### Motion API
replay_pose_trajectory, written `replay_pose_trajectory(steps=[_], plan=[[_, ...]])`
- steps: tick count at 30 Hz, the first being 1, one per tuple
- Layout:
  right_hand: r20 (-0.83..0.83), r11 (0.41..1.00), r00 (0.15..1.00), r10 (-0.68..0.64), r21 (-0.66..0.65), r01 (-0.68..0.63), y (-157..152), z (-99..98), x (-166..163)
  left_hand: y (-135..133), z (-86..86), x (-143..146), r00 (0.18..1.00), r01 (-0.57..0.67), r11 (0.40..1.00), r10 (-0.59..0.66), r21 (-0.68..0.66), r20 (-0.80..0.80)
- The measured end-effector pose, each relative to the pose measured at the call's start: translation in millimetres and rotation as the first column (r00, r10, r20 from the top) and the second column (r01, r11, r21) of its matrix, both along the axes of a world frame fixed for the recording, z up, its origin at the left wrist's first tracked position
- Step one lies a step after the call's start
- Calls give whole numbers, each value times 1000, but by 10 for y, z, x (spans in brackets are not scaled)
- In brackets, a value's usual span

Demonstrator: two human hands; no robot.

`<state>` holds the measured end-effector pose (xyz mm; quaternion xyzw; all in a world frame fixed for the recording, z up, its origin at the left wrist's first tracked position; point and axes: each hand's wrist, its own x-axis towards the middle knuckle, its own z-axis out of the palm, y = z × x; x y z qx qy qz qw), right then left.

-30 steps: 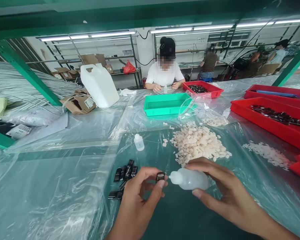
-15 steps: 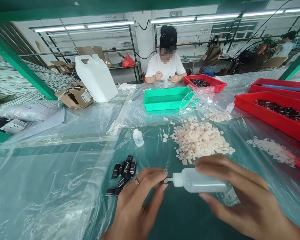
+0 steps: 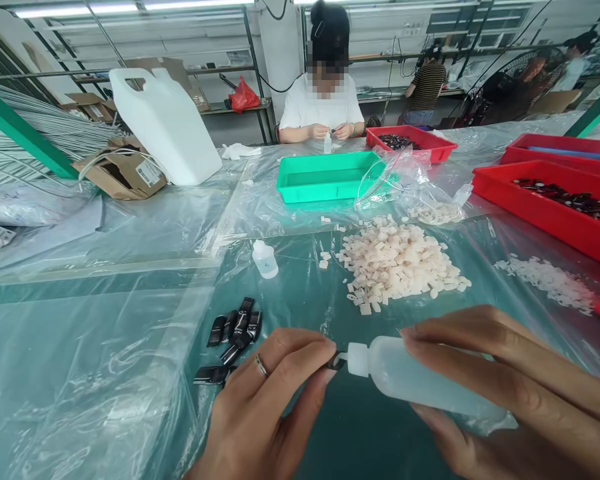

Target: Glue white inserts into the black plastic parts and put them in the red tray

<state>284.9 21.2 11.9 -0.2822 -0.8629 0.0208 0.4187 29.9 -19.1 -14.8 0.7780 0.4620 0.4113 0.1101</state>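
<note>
1. While the worker's L hand [image 3: 265, 407] pinches a small dark piece [image 3: 334, 365] btwn thumb & fingertips, the R hand [image 3: 510, 380] holds a translucent squeeze bottle [image 3: 405, 377] nearly on its side, nozzle [image 3: 341, 360] pointing L.
2. L grip: closed on the dark piece, held above the desk [image 3: 375, 433] right at the nozzle; whether the tip is inside it or just against it, can't tell.
3. R grip: closed around the squeeze bottle, thumb below, fingers above.
4. Left of the L hand, a cluster of glossy black pieces [image 3: 237, 330] lies on the desk, w/ a small capped bottle [image 3: 265, 261] standing beyond.
5. Beyond the hands, to the R: a heap of cream-colored chips [image 3: 403, 263]; farther R, a scatter of translucent bits [image 3: 550, 283] near a red bin [image 3: 545, 213] w/ dark parts inside.
6. In bkgd, a green tray [image 3: 325, 193] & white jug [image 3: 165, 127] sit on plastic sheeting [image 3: 105, 293]; a co-worker in a white shirt [image 3: 300, 107] sits opp., both hands near a small bottle [image 3: 327, 143].
</note>
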Motion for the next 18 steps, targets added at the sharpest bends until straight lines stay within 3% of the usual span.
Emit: replay_pose_trajectory(steps=[5, 11, 18], plan=[[-46, 999, 998, -49, -15, 49, 6, 1, -37, -21, 14, 2, 1000, 6, 1000, -6, -13, 8], [-2, 1000, 1000, -2, -12, 2, 59, 18, 16, 4, 26, 0, 999, 27, 1000, -27, -5, -26], [40, 999, 998, -46, -3, 46, 5, -54, 79, -10, 5, -1, 998, 18, 1000, -20, -23, -53]])
